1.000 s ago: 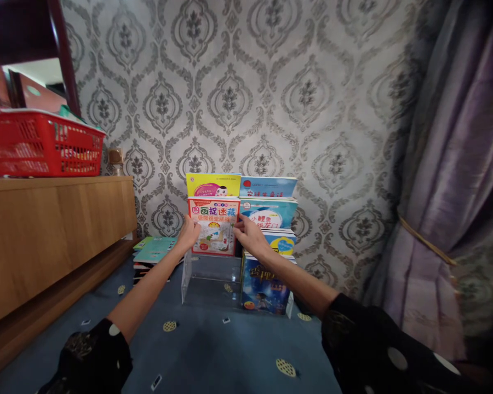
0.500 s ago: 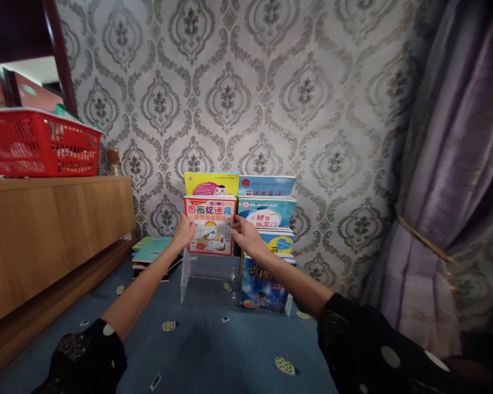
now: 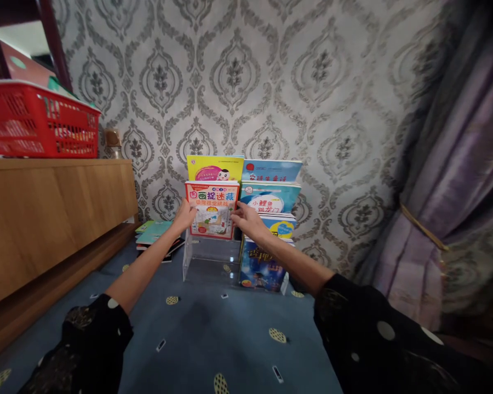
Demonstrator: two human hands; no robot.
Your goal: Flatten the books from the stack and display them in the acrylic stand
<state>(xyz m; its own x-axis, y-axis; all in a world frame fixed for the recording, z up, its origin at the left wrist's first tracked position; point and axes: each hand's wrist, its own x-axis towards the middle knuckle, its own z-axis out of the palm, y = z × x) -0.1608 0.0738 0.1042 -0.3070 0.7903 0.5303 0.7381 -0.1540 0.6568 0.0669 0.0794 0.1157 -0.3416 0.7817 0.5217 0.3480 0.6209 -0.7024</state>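
Observation:
A red-bordered picture book (image 3: 212, 210) stands on the second tier of a clear tiered rack (image 3: 207, 261) on the floor by the wall. My left hand (image 3: 184, 216) grips the book's left edge and my right hand (image 3: 246, 220) grips its right edge. Behind it is a yellow book (image 3: 215, 168). The rack's right column holds a blue book (image 3: 271, 170), a light-blue book (image 3: 269, 197), a yellow-and-blue one (image 3: 280, 226) and a dark starry one (image 3: 263, 268) at the front. The rack's front-left slot holds nothing.
A stack of teal books (image 3: 155, 235) lies on the blue carpet (image 3: 213, 339) left of the rack. A wooden cabinet (image 3: 45, 213) stands at the left with a red basket (image 3: 36, 123) on top. A purple curtain (image 3: 447, 186) hangs at the right.
The view has tilted and moved in slightly, so the rack sits higher in the picture. Both hands stay on the red-bordered book in the same tier.

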